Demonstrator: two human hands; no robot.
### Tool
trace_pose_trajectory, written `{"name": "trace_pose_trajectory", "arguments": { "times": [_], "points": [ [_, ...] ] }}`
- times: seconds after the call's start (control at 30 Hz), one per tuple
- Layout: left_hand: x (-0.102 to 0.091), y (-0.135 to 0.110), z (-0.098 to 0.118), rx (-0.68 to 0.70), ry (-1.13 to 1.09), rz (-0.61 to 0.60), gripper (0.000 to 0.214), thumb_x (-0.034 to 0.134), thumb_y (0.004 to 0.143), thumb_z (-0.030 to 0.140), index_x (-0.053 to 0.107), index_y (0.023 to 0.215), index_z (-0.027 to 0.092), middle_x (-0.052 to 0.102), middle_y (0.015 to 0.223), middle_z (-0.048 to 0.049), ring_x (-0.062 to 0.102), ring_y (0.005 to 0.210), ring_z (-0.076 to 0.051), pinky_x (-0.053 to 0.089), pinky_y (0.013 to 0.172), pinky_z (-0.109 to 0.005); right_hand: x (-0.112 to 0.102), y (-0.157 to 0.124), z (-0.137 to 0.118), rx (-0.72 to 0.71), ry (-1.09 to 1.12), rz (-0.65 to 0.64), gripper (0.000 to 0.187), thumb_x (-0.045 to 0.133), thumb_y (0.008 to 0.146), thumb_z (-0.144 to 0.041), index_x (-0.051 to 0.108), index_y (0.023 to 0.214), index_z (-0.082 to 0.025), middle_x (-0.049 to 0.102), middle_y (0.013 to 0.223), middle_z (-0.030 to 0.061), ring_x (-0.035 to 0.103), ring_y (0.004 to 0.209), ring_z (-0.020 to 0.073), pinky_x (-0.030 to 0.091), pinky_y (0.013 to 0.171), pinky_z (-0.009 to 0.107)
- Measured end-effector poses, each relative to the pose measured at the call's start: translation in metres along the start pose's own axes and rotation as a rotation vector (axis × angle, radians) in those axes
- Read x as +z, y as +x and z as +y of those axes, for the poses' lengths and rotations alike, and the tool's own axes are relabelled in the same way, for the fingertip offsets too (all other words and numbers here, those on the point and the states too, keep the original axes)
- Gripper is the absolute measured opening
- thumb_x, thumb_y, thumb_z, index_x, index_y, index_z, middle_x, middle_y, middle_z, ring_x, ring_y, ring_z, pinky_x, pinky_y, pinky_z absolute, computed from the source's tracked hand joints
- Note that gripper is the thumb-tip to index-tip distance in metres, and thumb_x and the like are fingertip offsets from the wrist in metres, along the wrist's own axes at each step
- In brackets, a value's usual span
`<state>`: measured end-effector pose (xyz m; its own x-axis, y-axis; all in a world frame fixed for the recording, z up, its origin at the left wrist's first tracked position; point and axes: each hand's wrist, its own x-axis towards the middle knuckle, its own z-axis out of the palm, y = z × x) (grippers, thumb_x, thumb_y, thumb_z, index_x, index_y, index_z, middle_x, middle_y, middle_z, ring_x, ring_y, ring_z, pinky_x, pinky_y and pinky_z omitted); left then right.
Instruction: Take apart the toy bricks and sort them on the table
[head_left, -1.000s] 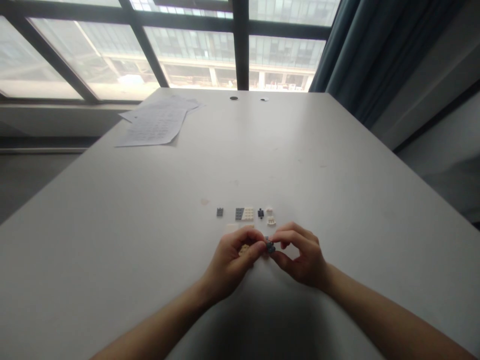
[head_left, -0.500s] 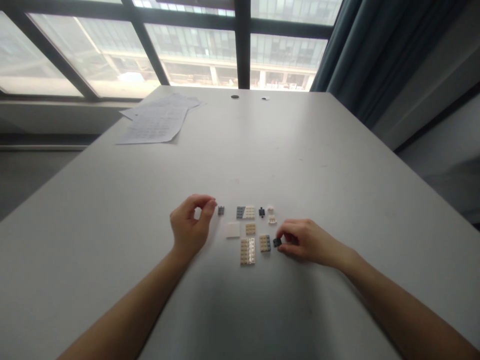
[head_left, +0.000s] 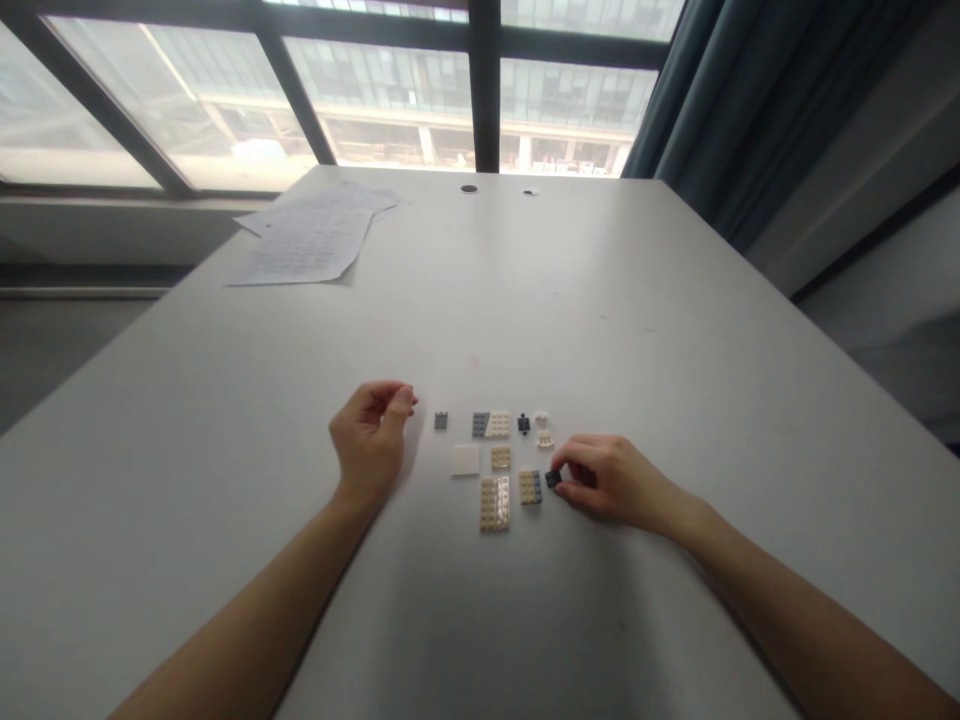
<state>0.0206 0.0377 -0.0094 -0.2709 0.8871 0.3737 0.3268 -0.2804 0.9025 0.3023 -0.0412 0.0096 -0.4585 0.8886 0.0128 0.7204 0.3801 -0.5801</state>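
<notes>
Several small toy bricks lie in a loose grid on the white table (head_left: 585, 300). My right hand (head_left: 604, 480) rests on the table, its fingertips pinched on a small dark brick (head_left: 553, 479) next to a tan and grey plate (head_left: 530, 486). My left hand (head_left: 371, 440) hovers left of the bricks with thumb and forefinger pinched together; whether anything is in the pinch I cannot tell. Closest to it is a small grey brick (head_left: 441, 421). Between the hands lie a white tile (head_left: 466, 460), a long tan plate (head_left: 494, 502) and a small tan plate (head_left: 500, 457).
At the back of the grid sit a grey and tan plate (head_left: 490, 424), a small black piece (head_left: 523, 424) and two small white pieces (head_left: 544, 436). Printed paper sheets (head_left: 311, 240) lie at the far left. Two cable holes (head_left: 469, 188) mark the far edge, under a window.
A second ago both hands held a dark brick together at the centre. They have parted: the left hand moved left, the right hand set the dark brick down beside the tan and grey plate.
</notes>
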Motion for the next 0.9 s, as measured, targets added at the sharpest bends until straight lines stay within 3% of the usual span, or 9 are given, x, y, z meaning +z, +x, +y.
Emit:
{"name": "trace_pose_trajectory", "arguments": {
  "times": [0.43,0.7,0.9],
  "points": [
    [0.0,0.0,-0.003,-0.003,0.021,-0.005,0.021,0.063,0.078,0.036,0.063,0.08,0.015,0.064,0.068,-0.0001,0.061,0.061,-0.012,0.052,0.062,-0.024,0.001,0.001,0.003,-0.015,0.094,0.053,0.016,0.066,0.078,-0.025,0.067,0.093,-0.019,0.059,0.071,-0.0014,0.05,0.058,0.0098,0.039,0.057,0.021],
    [-0.001,0.0,-0.004,0.002,0.041,-0.017,0.022,0.063,0.079,0.036,0.063,0.081,0.015,0.064,0.069,-0.0002,0.061,0.062,-0.012,0.051,0.063,-0.025,0.008,0.005,0.013,0.081,0.191,0.326,0.014,0.06,0.083,-0.027,0.066,0.092,-0.018,0.059,0.072,-0.0003,0.05,0.056,0.01,0.043,0.055,0.023],
    [-0.001,-0.002,-0.006,0.021,0.084,-0.054,0.023,0.061,0.08,0.037,0.064,0.083,0.015,0.065,0.072,-0.0011,0.061,0.063,-0.014,0.051,0.064,-0.026,0.004,0.015,0.017,0.165,0.161,0.37,0.021,0.062,0.082,-0.027,0.066,0.099,-0.018,0.063,0.084,0.0022,0.053,0.058,0.0104,0.047,0.06,0.026]
  ]
}}
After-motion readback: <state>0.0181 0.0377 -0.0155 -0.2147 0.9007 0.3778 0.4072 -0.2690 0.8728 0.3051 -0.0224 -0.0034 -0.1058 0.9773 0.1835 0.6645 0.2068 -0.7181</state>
